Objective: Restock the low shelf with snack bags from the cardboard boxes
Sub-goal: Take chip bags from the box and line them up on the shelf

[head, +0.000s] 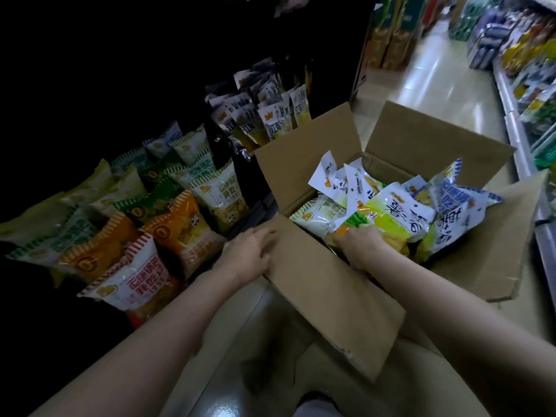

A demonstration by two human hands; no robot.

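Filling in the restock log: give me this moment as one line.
stage: picking from box | left hand: on cardboard box flap | right hand: gripping green snack bag | shelf: partly stocked

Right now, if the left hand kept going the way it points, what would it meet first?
The left hand is already resting on the cardboard box's near flap; farther on, probably the box wall.

The red-striped snack bag [137, 281] on the low shelf reads "1956".
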